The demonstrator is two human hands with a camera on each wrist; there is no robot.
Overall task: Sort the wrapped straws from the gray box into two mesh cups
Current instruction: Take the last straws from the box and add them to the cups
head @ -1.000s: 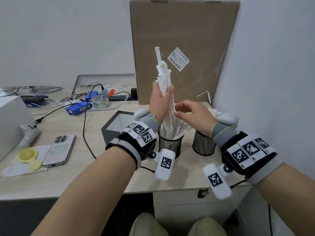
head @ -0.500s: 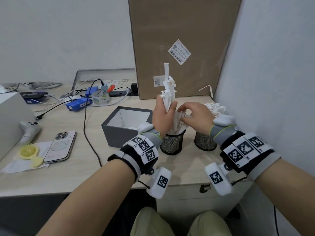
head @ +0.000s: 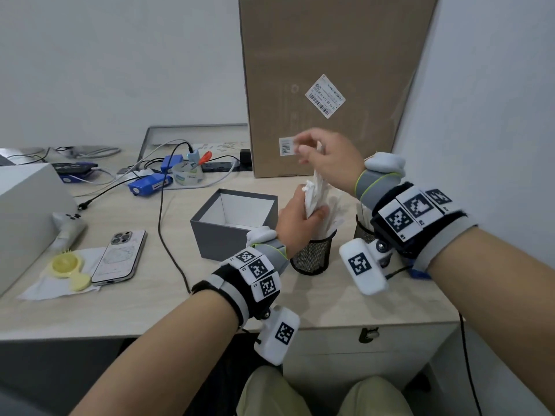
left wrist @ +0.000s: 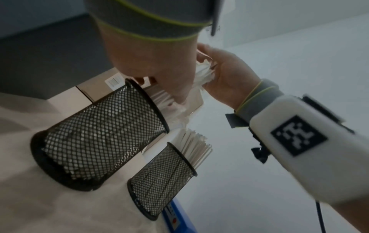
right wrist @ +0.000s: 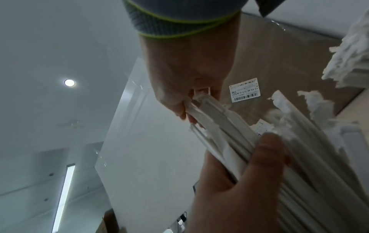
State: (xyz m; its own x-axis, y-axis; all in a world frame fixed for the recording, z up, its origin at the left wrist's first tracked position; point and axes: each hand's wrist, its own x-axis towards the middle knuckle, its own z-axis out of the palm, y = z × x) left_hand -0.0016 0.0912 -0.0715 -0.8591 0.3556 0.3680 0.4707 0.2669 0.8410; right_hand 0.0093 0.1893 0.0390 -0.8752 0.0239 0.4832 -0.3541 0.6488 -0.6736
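Note:
My left hand [head: 312, 207] grips a bundle of white wrapped straws [head: 319, 193] just above the left black mesh cup [head: 312, 255], where the bundle's lower ends stand. My right hand [head: 303, 149] is higher and pinches the top of a few straws [right wrist: 207, 113] from that bundle. In the right wrist view my left thumb [right wrist: 265, 154] presses across the bundle. The right mesh cup [left wrist: 161, 178] holds several straws; in the head view my right wrist mostly hides it. The gray box [head: 228, 232] stands open left of the cups, and no straws show inside.
A tall cardboard box [head: 327, 70] leans at the back, and a white wall is close on the right. A phone [head: 120, 256], yellow item [head: 64, 264], cables, tape roll [head: 187, 174] and blue devices lie to the left. A black cable [head: 168, 241] runs past the gray box.
My left hand has come down with the bundle onto the left cup. My right hand has risen above it, drawing a few straws up by their tops.

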